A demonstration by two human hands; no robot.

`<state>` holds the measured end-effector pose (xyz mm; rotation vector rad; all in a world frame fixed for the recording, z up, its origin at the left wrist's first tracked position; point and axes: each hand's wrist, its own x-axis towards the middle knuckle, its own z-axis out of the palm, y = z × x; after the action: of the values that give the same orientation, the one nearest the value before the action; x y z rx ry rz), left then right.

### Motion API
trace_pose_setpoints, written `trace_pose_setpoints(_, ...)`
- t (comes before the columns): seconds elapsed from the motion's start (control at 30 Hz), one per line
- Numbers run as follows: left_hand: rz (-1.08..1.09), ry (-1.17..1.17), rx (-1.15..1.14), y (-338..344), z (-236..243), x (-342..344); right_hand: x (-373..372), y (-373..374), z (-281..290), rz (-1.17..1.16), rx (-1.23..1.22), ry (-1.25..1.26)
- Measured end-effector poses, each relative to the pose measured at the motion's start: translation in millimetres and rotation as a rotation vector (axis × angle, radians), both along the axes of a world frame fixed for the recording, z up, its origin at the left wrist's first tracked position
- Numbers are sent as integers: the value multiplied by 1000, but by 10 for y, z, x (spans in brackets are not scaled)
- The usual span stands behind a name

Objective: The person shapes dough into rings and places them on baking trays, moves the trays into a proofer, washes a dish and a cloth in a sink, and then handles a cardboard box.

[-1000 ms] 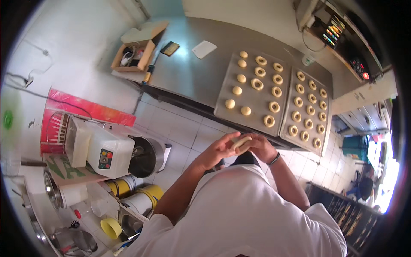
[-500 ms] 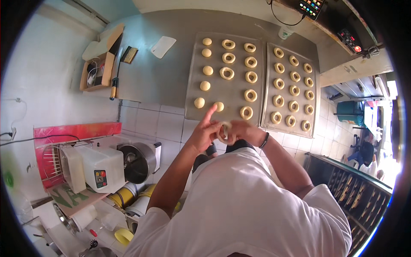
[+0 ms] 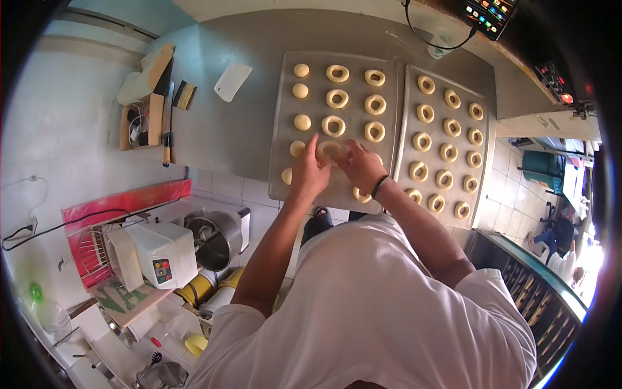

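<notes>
Between my two hands is a pale dough ring (image 3: 332,152), slightly blurred, held low over the left metal tray (image 3: 277,129). My left hand (image 3: 310,174) grips its left side with the index finger pointing up and away. My right hand (image 3: 361,166), with a dark band at the wrist, pinches its right side. Just beyond lies another dough ring (image 3: 333,126) in the tray's middle column. Dough balls (image 3: 302,122) line the tray's left side, and more rings (image 3: 374,131) line its right. My hands partly cover the near balls and rings.
A second tray (image 3: 405,129) with several rows of rings lies right of the first. On the steel table (image 3: 214,129) are a white scraper (image 3: 232,82), a brush (image 3: 185,95), a long knife (image 3: 168,139) and an open cardboard box (image 3: 154,117). A mixer (image 3: 159,249) stands at the left.
Both hands have moved away from my body and over the left tray, carrying the dough ring from the tray's near edge to below the middle column of rings. The view has shifted slightly.
</notes>
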<state>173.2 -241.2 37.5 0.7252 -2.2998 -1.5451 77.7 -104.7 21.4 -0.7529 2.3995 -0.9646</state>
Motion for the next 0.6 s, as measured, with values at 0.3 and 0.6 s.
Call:
trace_pose_setpoints(0.3,-58,-165,-687,100,-481,658,111,672,218,110,3,-296)
trace_pose_setpoints(0.6,-7,-91,633,253,141,1006,926,456,484,-38,-451,-695)
